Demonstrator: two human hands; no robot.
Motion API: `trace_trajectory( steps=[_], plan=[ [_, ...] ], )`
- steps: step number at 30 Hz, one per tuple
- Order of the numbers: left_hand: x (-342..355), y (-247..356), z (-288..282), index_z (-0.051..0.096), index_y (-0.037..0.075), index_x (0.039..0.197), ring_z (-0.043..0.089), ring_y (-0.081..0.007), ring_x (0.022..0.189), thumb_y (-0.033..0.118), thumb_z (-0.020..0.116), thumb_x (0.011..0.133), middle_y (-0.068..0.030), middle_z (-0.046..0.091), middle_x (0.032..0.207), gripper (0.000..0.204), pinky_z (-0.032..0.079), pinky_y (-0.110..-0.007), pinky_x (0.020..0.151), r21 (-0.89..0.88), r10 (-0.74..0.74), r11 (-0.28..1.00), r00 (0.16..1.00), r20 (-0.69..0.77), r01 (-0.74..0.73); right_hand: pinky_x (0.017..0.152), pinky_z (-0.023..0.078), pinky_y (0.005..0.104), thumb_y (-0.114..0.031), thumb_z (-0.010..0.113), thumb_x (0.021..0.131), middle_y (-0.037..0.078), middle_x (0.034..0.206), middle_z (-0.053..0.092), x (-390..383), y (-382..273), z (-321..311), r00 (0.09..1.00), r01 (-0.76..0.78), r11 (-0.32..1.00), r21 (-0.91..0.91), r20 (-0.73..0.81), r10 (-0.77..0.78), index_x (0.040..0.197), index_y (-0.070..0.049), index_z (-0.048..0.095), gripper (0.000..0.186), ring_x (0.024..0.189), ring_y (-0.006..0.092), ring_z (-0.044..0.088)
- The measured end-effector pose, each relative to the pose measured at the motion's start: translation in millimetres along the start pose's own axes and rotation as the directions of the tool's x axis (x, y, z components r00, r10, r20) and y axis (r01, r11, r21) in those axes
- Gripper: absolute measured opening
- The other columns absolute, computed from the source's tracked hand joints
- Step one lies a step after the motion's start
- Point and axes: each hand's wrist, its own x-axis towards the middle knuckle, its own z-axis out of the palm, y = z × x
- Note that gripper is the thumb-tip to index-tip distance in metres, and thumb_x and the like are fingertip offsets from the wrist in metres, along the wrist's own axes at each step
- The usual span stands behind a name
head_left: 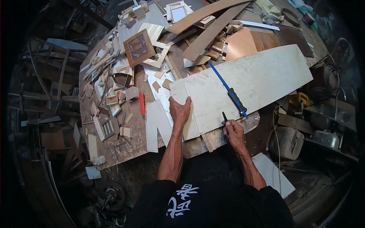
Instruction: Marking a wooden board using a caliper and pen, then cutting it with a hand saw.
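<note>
Across the worktop (136,144), wood bits (132,93) crowd left. At right, the left hand (180,111) spreads over the pale board (262,78), maybe keeping it still; the right hand (235,133) pinches a black pen-like tool (224,116).

Long scuffed white board (266,76), slim black pen (224,116) over its near edge

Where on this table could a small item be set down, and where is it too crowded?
Two bare patches show on the pale board: one from the blue tool to the board's right end, another between that tool and the left hand. The table is crowded along its left and far sides with wood scraps.
</note>
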Motion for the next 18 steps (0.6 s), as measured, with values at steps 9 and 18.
trace_trajectory(
  steps=[9, 18],
  plan=[
    [-1, 0, 10, 0.043, -0.009, 0.115, 0.059, -0.0382, 0.098, 0.036, 0.073, 0.072, -0.027, 0.059, 0.106, 0.069, 0.047, -0.042, 0.087, 0.023, -0.03, 0.999, 0.999, 0.009, 0.03, 0.049, 0.031, 0.0208, -0.019, 0.047, 0.096, -0.003, 0.062, 0.049, 3, -4, -5, 0.999, -0.033, 0.999, 0.011, 0.009, 0.033, 0.099, 0.001, 0.061, 0.024, 0.054, 0.0039, 0.039],
    [-3, -5, 10, 0.044, -0.009, 0.119, 0.056, -0.0365, 0.102, 0.027, 0.069, 0.078, -0.0258, 0.056, 0.113, 0.06, 0.043, -0.041, 0.091, -0.216, -0.009, 0.976, 1.0, 0.021, 0.013, 0.048, 0.03, 0.0204, -0.019, 0.048, 0.096, -0.004, 0.062, 0.048, 8, -4, -8, 1.0, -0.011, 1.0, 0.0, 0.011, 0.011, 0.099, 0.001, 0.061, 0.024, 0.053, 0.0035, 0.038]
  ],
)
